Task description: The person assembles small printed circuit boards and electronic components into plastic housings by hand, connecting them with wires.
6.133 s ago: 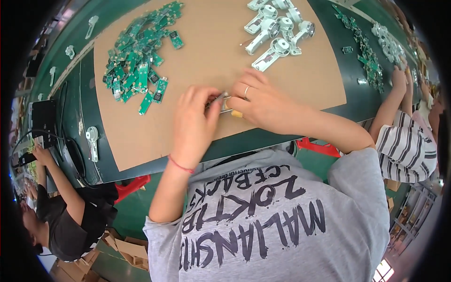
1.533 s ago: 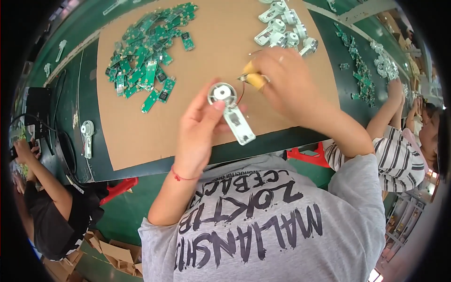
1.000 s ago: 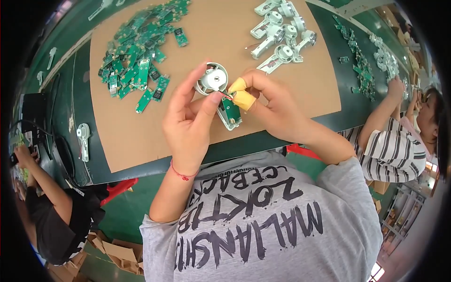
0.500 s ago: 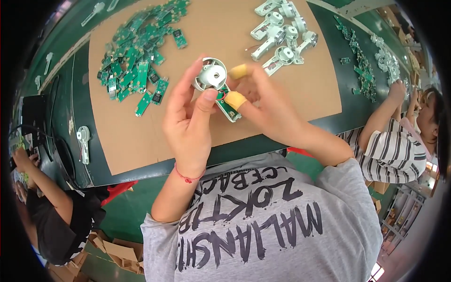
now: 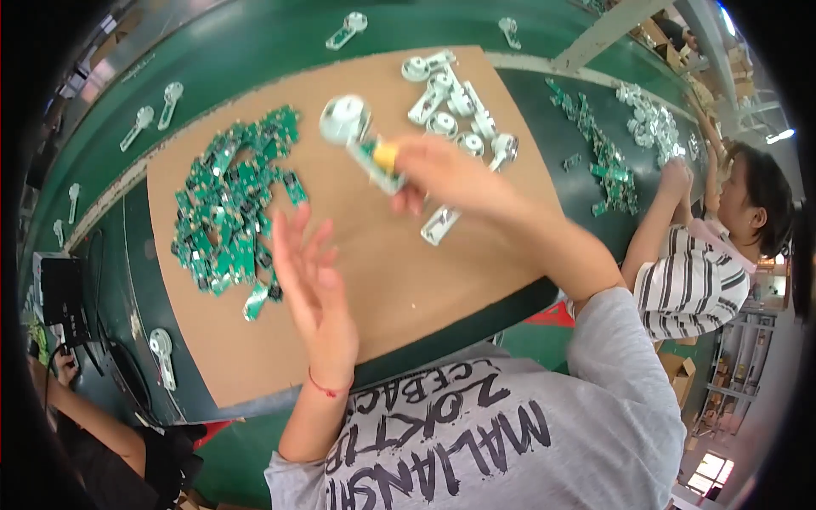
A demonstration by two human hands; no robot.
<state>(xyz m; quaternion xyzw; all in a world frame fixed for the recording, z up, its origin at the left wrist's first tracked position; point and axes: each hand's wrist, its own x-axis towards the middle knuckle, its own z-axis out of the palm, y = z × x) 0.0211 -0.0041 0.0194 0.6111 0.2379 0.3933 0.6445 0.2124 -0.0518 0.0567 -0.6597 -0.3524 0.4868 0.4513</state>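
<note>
My right hand (image 5: 446, 174), with yellow tape on its fingertips, is closed on the handle of a white handheld fan housing (image 5: 344, 119). A green circuit board lies in that handle, and the round head points up and away, slightly blurred. My left hand (image 5: 316, 293) is apart from it, holding nothing, with its fingers stretched out. Close to the left fingers lies a pile of green circuit boards (image 5: 221, 191). Beyond my right hand several similar white housings (image 5: 442, 125) rest in a group, and one (image 5: 439, 225) lies nearer, just below that hand.
A brown cardboard sheet (image 5: 374, 272) covers the table in front of me. More housings (image 5: 347, 31) lie on the green surface behind it, and another (image 5: 161, 353) to the left. At right, a co-worker in a striped top (image 5: 697, 285) works beside more boards (image 5: 612, 166).
My left hand has let go of the fan housing and opened. My right hand has carried the housing up and away. The view has also shifted, showing more of the table's far side.
</note>
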